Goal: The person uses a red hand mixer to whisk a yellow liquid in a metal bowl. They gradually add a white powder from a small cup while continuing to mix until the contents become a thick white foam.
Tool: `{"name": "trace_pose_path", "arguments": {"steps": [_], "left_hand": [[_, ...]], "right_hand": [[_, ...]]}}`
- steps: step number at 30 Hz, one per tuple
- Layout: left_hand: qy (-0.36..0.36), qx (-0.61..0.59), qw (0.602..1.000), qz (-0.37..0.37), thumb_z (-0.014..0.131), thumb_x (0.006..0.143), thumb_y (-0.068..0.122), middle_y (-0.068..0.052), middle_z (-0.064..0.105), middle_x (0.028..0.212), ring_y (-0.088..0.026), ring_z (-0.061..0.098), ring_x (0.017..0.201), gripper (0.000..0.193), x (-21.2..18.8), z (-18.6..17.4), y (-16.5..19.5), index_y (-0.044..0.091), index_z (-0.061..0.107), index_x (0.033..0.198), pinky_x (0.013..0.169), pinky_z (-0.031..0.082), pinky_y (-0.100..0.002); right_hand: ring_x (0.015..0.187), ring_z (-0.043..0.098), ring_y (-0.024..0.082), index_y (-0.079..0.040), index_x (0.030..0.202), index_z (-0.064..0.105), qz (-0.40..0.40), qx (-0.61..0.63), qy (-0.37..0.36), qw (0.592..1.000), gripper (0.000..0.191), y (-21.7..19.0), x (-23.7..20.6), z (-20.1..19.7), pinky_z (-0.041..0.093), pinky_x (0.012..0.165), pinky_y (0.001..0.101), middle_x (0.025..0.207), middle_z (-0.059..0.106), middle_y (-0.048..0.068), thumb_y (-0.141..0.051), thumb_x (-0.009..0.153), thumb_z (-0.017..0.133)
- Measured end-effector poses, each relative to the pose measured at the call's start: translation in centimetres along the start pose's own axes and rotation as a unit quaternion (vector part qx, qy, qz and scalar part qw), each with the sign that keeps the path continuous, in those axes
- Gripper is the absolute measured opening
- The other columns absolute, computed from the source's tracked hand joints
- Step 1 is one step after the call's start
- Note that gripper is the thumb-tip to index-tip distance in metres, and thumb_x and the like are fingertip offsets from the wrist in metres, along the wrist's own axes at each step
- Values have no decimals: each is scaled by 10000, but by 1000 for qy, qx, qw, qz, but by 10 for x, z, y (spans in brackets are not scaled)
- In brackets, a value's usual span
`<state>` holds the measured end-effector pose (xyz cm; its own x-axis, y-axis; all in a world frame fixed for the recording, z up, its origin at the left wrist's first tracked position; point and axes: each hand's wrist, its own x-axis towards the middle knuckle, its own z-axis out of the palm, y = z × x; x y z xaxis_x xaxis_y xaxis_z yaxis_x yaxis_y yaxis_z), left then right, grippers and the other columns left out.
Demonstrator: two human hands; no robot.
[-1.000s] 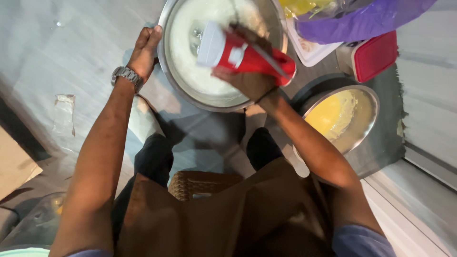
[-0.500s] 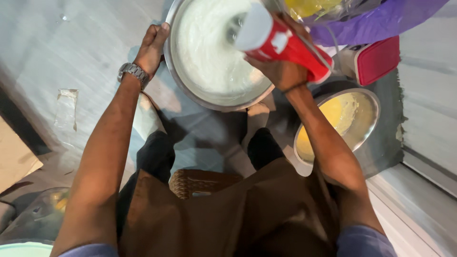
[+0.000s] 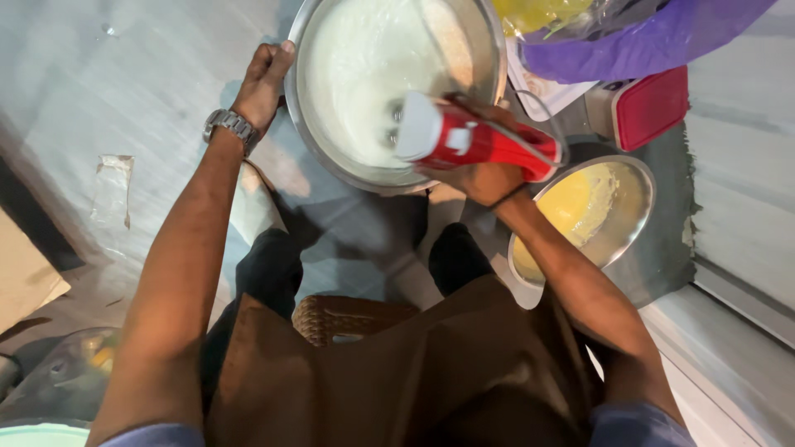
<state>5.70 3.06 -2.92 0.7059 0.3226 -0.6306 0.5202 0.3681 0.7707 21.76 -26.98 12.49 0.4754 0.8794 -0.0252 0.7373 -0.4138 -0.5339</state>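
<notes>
Two hands engaged at a steel mixing bowl; mixer shifted across the bowl

Two bowls are seen on the grey floor ahead of the seated person. The large steel bowl (image 3: 396,170), holding pale whipped cream (image 3: 364,74), is found at twelve o'clock. Its rim at nine o'clock is clasped by the left hand (image 3: 263,83), fingers curled shut on the edge, a metal wristwatch (image 3: 229,124) worn just below. The red and white hand mixer (image 3: 468,139) is held in the right hand (image 3: 489,175), the grip wrapped closed round the body from beneath; the beaters (image 3: 391,124) are dipped at the bowl's five o'clock portion.

Against the half-second-earlier picture, the mixer is noted lower and nearer the person; it had stood at the bowl's far right rim. The bowl has been kept steadied on the same side throughout. It is judged that whipping is being carried round the bowl, with the cream already stiffened.

Open room is limited at three o'clock: a smaller steel bowl of yellow batter (image 3: 590,211) lies just beside the right forearm, and a red-lidded container (image 3: 650,106) and a purple cloth (image 3: 654,37) crowd the large bowl's two o'clock edge. Bare floor is left at nine and ten o'clock. A woven stool edge (image 3: 348,319) is visible between the knees.
</notes>
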Motion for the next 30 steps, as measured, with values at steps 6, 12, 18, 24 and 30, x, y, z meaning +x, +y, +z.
{"name": "trace_pose_path", "arguments": {"steps": [6,12,18,24,30], "left_hand": [[6,22,999,29,524,1061,587,20,495,1006,-138,421,994,426,0,1,2,168,492,988,992,396,-325],[-7,-18,1000,0,550,1028,595,23,522,1045,-127,451,1042,417,-5,1,7,182,500,990,1013,416,-336],[-3,-15,1000,-9,552,1004,613,17,545,1059,-126,472,1041,427,-3,1,8,188,513,987,999,446,-343],[6,1,1000,4,560,1013,611,10,517,1048,-141,440,1018,454,-1,1,3,159,521,1021,994,404,-332],[9,28,999,17,536,1023,612,19,535,1060,-136,456,1040,459,1,1,-1,155,532,1067,1015,392,-326]], "right_hand": [[1058,706,333,-39,1311,665,59,-33,20,998,727,36,7,-2,560,918,449,1195,720,148,-539,848,918],[803,754,219,-111,1134,773,67,18,-2,998,487,44,54,50,601,732,359,972,797,41,-557,959,862],[753,728,252,-109,1220,658,40,-17,-104,994,581,8,50,59,590,668,365,912,746,88,-575,906,807],[829,745,274,-58,1157,705,83,-2,-127,988,659,7,8,18,589,699,415,966,770,120,-602,818,859],[829,738,280,-12,1183,701,136,-27,-75,988,704,39,7,-6,583,707,396,974,761,136,-604,846,876]]}}
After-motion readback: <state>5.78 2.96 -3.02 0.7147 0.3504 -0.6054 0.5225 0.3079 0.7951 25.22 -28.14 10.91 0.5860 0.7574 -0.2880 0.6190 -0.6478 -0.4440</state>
